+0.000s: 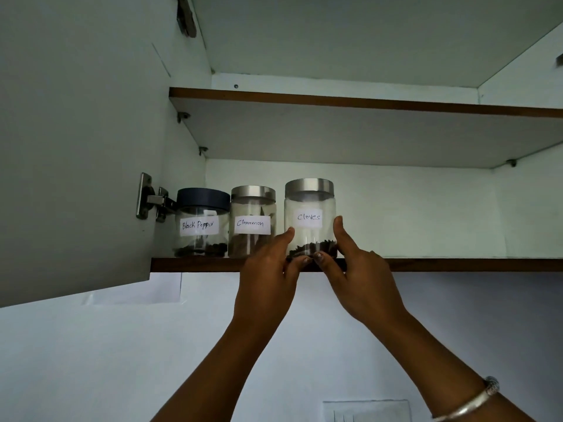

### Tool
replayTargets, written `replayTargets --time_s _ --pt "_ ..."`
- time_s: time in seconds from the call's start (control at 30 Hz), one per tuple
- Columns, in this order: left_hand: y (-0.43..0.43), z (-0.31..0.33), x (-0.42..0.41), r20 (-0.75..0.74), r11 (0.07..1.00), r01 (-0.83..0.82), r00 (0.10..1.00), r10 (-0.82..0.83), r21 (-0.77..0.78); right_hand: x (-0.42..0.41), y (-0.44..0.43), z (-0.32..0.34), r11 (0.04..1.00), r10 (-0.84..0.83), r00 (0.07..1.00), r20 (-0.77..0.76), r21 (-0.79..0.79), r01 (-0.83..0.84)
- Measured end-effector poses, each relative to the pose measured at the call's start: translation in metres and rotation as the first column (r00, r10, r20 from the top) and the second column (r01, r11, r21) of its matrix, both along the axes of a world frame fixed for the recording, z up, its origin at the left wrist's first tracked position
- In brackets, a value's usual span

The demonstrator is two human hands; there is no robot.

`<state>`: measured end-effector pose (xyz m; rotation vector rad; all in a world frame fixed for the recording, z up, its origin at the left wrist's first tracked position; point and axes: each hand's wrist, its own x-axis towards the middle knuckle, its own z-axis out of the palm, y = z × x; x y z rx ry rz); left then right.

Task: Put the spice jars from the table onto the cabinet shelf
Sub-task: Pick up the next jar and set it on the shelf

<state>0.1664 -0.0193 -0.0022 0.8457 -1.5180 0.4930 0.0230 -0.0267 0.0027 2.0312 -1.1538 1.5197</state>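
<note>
Both hands are raised to the cloves jar [310, 205], a clear jar with a steel lid, a white label reading "Cloves" and dark cloves in its bottom. The left hand [268, 266] grips its lower left side, one finger lying up the glass and the thumb at the base. The right hand [355, 266] grips the lower right side in the same way, its thumb meeting the other at the front of the base. The jar is upright at the front edge of the lower shelf [457, 264] of the cabinet; whether its weight is fully on the shelf cannot be told. Just to its left stands the cinnamon jar [252, 208], also steel-lidded, and left of that, close beside it, the black pepper jar [201, 214] with a dark blue lid. The cabinet door [76, 147] stands open at the left on its hinge [154, 202]. A metal bracelet [475, 402] circles the right wrist.
</note>
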Motion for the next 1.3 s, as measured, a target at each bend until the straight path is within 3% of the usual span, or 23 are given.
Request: replayTargets --time_s 0.1,0.23,0.57,0.7,1.0,1.3 --pt "-0.007 -0.005 -0.002 -0.024 1.000 0.003 1.000 -0.003 -0.015 0.004 -0.006 -0.004 0.998 -0.030 0.999 0.035 -0.052 0.032" --pt "-0.014 -0.012 -0.005 -0.028 0.998 -0.046 0.999 0.046 -0.033 0.008 -0.015 -0.003 0.993 -0.115 0.992 0.058 -0.011 0.116" --pt "-0.019 -0.023 -0.011 0.180 0.973 -0.228 0.958 0.222 0.014 0.022 -0.020 -0.014 0.960 -0.278 0.959 -0.056 0.018 0.280" --pt "-0.020 -0.025 -0.012 0.210 0.955 -0.289 0.940 0.271 0.063 0.022 -0.020 -0.017 0.963 -0.266 0.956 -0.126 0.001 0.269" --pt "-0.009 -0.033 -0.010 0.304 0.942 -0.288 0.925 0.227 0.174 0.010 -0.016 -0.021 0.970 -0.232 0.938 -0.256 0.014 0.244" --pt "0.036 -0.044 -0.034 0.394 0.876 -0.155 0.918 -0.043 0.456 -0.015 0.026 -0.035 0.941 0.019 0.961 -0.275 0.331 0.076"
